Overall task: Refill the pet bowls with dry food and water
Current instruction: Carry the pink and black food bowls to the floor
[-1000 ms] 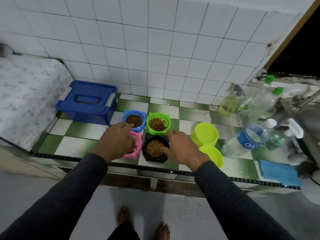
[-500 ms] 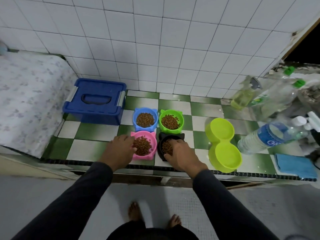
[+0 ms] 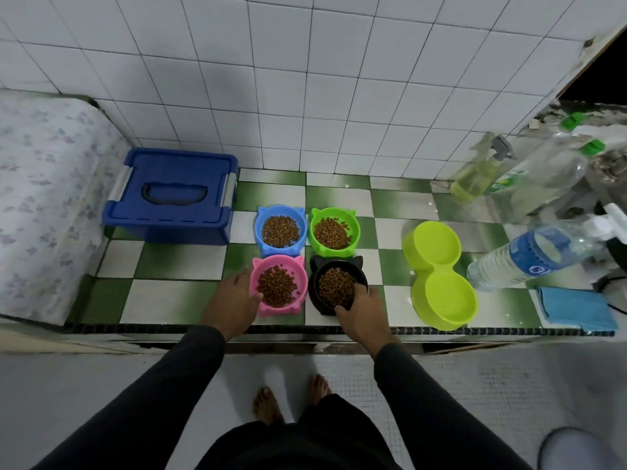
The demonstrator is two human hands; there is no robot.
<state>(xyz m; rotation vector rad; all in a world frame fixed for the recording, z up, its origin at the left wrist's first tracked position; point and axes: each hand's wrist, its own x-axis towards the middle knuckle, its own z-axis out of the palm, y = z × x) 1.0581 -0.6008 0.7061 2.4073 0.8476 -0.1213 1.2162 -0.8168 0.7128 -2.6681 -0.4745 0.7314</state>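
Left hand [image 3: 234, 301] grips pink bowl [image 3: 279, 285] at its 9 o'clock rim; right hand [image 3: 361, 308] grips black bowl [image 3: 337, 287] at 5 o'clock. Both bowls hold kibble, on counter [image 3: 176, 293] front edge.

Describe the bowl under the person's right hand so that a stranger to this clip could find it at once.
On the green-and-white checkered ledge, right of the blue lidded box, four cat-eared bowls of kibble sit in a square. It is the front-right one, gripped at its near rim by the right hand. This black bowl is the only dark one; its neighbours are pink, blue and green.
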